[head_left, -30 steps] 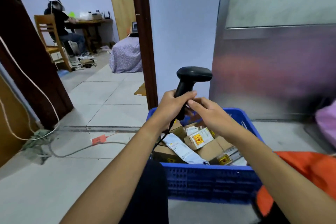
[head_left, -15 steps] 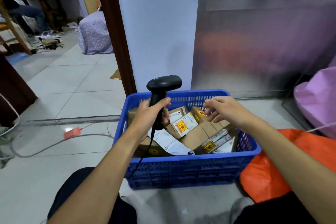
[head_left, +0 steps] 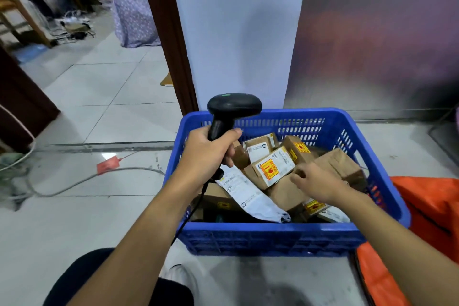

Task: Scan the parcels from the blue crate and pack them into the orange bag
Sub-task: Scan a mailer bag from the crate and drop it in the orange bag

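Observation:
A blue crate stands on the floor in front of me, filled with several brown cardboard parcels and a white mailer. My left hand grips the handle of a black barcode scanner, held upright over the crate's left side, its cable hanging down. My right hand reaches into the crate with loosely bent fingers, its fingertips at a small box with a yellow and red label and the brown parcels beside it. It grips nothing that I can see. The orange bag lies to the right of the crate.
A steel panel and a white wall stand behind the crate. A dark door frame rises to the left. A grey cable and a red tag lie on the tiled floor. My knees are at the bottom.
My right hand let go of the scanner and dropped into the crate onto the parcels. My view tilted down and right, and the left hand kept the scanner.

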`<state>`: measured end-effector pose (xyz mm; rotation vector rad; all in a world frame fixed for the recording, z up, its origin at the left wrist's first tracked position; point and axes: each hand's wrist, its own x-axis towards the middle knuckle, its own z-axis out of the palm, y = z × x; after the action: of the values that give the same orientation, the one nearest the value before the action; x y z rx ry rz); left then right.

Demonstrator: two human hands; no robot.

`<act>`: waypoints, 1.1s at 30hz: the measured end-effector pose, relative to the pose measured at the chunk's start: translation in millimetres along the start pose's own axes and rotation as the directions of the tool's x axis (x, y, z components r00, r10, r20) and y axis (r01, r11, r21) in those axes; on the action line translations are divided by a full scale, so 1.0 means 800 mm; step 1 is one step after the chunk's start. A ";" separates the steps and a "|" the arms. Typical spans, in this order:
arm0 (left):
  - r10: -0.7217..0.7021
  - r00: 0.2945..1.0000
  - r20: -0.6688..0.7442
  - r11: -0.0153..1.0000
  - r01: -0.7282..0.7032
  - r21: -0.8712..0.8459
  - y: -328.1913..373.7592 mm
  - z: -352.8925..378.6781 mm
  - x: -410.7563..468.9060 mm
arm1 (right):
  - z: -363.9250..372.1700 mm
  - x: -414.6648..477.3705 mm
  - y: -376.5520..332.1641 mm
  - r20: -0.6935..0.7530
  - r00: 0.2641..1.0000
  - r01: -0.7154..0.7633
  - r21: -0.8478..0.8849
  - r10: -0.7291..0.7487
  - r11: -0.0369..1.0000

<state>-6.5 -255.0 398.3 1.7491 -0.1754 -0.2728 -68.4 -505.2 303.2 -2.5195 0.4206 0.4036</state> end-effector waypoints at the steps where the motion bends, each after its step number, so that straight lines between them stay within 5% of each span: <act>1: 0.008 1.000 -0.026 1.000 -0.008 -0.018 0.000 -0.002 0.000 | 0.006 0.007 -0.005 0.008 1.000 0.007 -0.039 -0.007 0.999; 6: 0.000 0.997 -0.078 0.997 -0.006 -0.075 0.006 -0.006 -0.008 | 0.050 0.021 -0.004 0.151 0.989 0.005 -0.070 0.006 0.998; 11: -0.021 0.996 -0.082 0.998 0.017 -0.059 0.005 -0.009 -0.012 | 0.080 0.029 -0.012 0.148 0.989 0.010 -0.092 0.004 0.996; 25: 0.025 0.999 -0.048 1.000 -0.025 0.013 0.001 -0.001 -0.012 | 0.099 0.057 -0.040 0.302 0.947 -0.165 0.174 0.107 0.971; 33: 0.018 0.997 -0.074 1.000 -0.017 0.018 0.001 -0.009 -0.015 | 0.123 0.044 -0.049 0.350 0.928 -0.186 0.143 0.126 0.972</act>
<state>-16.2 -245.3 401.7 1.7708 -0.1390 -0.1937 -40.8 -425.7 229.4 -2.1974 0.4977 0.8132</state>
